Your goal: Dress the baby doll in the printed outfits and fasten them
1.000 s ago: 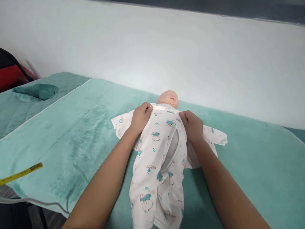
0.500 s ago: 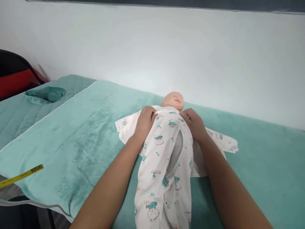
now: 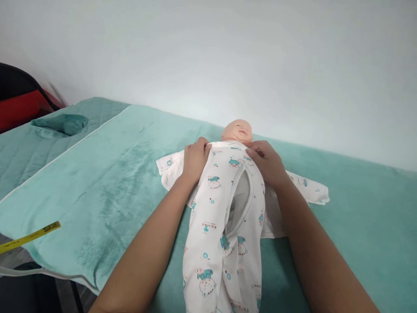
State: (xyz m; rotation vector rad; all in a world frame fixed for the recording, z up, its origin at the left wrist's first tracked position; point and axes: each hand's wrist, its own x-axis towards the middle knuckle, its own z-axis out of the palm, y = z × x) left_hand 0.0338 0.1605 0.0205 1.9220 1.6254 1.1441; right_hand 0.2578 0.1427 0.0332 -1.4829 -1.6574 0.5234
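- Barely shifted since half a second ago: gripped at much the same spots, with only the view tipped down enough to lose the dark strip above the wall [image 3: 182, 56].
- Pinching one side of the top edge of the printed white pants [image 3: 205, 200] with the left hand [image 3: 196, 158], thumb against curled fingers.
- Pinching the opposite side, just below the doll's neck, with the right hand [image 3: 267, 163], likely to keep that edge level and spread.
- Stretched lengthwise below the head of the doll [image 3: 237, 130]; cannot tell whether worn or merely laid over.
- Laid face up, head toward the wall, probably for even reach.
- Fanned out beneath, sleeves of the white shirt [image 3: 309, 188], perhaps clear of the pinch.
- Cushioned by the soft green cover [image 3: 110, 187].
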